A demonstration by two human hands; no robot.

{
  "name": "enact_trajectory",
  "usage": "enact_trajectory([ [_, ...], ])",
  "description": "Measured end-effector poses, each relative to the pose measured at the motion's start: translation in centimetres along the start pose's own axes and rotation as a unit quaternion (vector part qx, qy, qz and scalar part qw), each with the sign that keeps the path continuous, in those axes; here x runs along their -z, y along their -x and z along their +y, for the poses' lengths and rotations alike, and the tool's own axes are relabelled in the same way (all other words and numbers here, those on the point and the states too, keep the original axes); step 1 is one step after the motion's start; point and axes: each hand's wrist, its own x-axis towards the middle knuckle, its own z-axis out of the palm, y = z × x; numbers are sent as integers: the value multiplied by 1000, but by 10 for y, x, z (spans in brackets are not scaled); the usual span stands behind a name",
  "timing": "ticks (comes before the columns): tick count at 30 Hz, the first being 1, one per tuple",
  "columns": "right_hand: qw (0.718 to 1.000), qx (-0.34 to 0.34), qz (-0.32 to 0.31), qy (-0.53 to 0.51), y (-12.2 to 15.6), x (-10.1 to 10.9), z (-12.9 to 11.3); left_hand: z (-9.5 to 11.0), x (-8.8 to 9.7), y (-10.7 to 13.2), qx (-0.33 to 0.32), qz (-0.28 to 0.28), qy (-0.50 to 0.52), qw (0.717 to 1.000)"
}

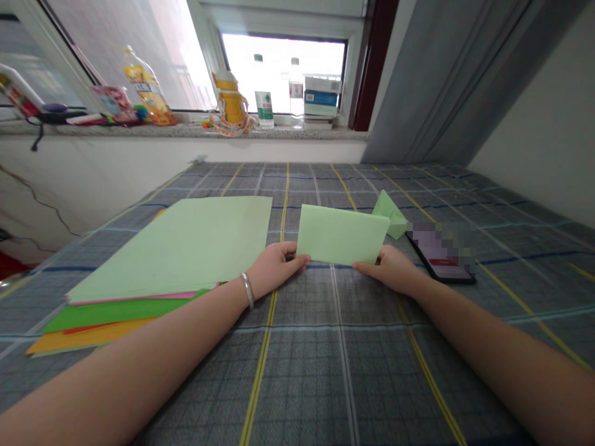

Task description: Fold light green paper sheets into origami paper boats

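A folded light green paper sheet (341, 235) lies on the grey plaid cloth (316, 359) in front of me. My left hand (274, 266) pinches its near left corner, fingers closed on the edge. My right hand (393, 267) pinches its near right corner the same way. A silver bangle sits on my left wrist. A smaller folded green paper piece (391, 214) lies just behind the sheet's right end.
A stack of coloured paper (153, 272), light green on top with pink, green and orange below, lies to the left. A phone (441, 254) lies to the right. The windowsill (186, 130) at the back holds bottles, boxes and packets. A grey curtain hangs at the right.
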Motion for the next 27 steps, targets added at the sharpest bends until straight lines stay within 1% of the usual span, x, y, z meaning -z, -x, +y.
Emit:
enact_trajectory([
  [6,1000,-4,-29,9,-3,12,7,1,1,0,8,1,-11,1000],
  [9,998,-29,-49,27,-3,15,7,-1,0,1,4,-11,-11,1000],
  [14,994,-81,-56,37,-1,18,6,-5,0,1,-19,-24,-13,999],
  [18,994,-81,-50,59,-1,15,8,-6,-1,1,-55,-19,-27,998],
  [21,992,-28,-16,119,-2,10,10,-8,-2,0,-106,-14,-37,994],
  [24,981,36,36,185,-1,6,10,-9,-2,-1,-197,7,-59,979],
  [27,974,133,82,166,-1,5,12,-10,-2,-1,-299,26,-91,950],
])
